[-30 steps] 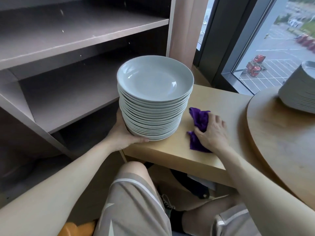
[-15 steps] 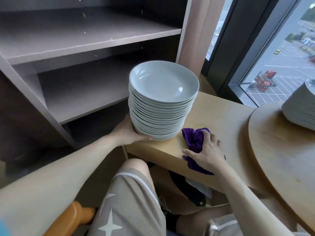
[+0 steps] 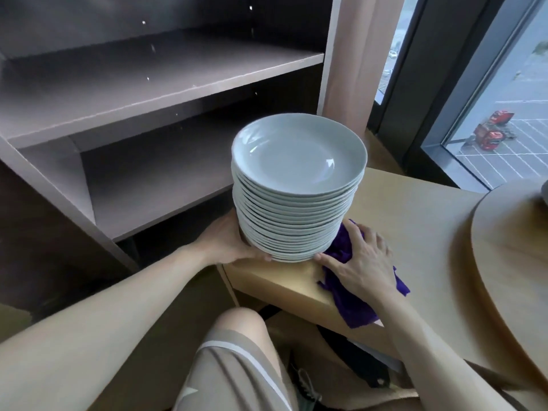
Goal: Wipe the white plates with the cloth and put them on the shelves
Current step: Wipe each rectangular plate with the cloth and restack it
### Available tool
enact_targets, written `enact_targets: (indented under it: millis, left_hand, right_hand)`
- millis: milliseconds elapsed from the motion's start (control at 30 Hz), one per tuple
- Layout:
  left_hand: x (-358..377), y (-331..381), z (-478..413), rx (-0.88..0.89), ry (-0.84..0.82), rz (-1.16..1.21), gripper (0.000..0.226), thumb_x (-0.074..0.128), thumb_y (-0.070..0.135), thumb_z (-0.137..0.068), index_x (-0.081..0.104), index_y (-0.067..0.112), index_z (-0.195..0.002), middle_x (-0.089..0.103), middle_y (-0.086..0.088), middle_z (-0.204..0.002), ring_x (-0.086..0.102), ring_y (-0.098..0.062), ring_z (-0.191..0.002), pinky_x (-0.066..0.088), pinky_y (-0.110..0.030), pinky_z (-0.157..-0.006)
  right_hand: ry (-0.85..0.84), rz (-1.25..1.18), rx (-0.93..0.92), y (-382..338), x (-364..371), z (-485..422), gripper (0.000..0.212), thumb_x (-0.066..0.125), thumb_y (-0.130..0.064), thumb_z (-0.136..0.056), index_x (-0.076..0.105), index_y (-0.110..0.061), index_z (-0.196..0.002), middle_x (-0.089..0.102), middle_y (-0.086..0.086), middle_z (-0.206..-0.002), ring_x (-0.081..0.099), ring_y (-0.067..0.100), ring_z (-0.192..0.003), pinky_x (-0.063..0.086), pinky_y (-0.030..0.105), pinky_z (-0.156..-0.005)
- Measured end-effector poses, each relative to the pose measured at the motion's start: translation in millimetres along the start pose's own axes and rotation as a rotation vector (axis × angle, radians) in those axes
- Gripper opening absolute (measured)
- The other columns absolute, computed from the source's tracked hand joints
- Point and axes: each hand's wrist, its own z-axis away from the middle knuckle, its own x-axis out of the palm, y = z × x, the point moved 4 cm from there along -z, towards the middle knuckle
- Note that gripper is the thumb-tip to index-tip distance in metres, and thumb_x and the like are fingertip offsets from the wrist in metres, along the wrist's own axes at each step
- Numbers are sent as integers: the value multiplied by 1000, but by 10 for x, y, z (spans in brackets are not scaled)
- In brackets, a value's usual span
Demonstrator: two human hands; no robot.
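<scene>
at the near-left corner of the bench (image 3: 400, 203), plate stack (image 3: 296, 221) is gripped by curled left hand (image 3: 228, 244); cloth (image 3: 355, 310) is pressed under flat right hand (image 3: 361, 262). no plates are seen on the shelves (image 3: 166, 185), so all is judged left.

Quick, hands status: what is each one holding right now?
Left hand: grips the bottom of the stack of white plates.
Right hand: open, fingers flat on the purple cloth.

Pale wooden table (image 3: 415, 209); round tabletop (image 3: 510, 262) beside it; window (image 3: 504, 114) behind
</scene>
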Motion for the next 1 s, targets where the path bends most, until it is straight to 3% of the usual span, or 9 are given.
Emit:
enact_targets:
  millis: [100, 267, 400, 600, 1000]
  left_hand:
    - [17, -20, -159, 2, -9, -18, 122, 83, 89, -36, 41, 47, -143, 56, 25, -138, 51, -1, -127, 48, -34, -106]
    - [44, 11, -397, 14, 38, 61, 129, 86, 86, -35, 28, 53, -146, 47, 43, -124, 44, 18, -112, 42, -21, -96]
    - [115, 1, -616, -3, 46, 105, 134, 89, 82, -37, 26, 47, -150, 51, 25, -144, 47, -1, -131, 44, -31, -105]
    - [114, 73, -948, 63, 47, 153, 135, 92, 77, -39, 29, 41, -153, 49, 20, -149, 44, -5, -138, 40, -40, -116]
    - [60, 112, -1527, 94, 81, 249, 139, 92, 77, -35, 27, 40, -152, 39, 26, -142, 34, 5, -133, 28, -20, -108]
  right_hand:
    - [-2, 3, -11, 40, -21, -111, 109, 29, -103, -62, 24, -44, -154, 36, -4, -156, 27, 25, -145, 24, 45, -121]
    - [11, -11, -21, 142, -32, -375, 101, 35, -100, -69, 22, -48, -154, 37, -6, -155, 30, 24, -144, 28, 46, -120]
    - [27, -33, -19, 227, -45, -587, 93, 44, -97, -73, 18, -55, -152, 36, -12, -153, 30, 22, -142, 31, 45, -116]
    - [27, -29, -10, 319, -70, -897, 94, 41, -100, -69, 22, -56, -150, 37, -12, -153, 30, 21, -141, 28, 45, -116]
    - [47, -3, -26, 391, -112, -1488, 92, 43, -98, -71, 26, -53, -149, 40, -5, -149, 35, 27, -137, 28, 47, -113]
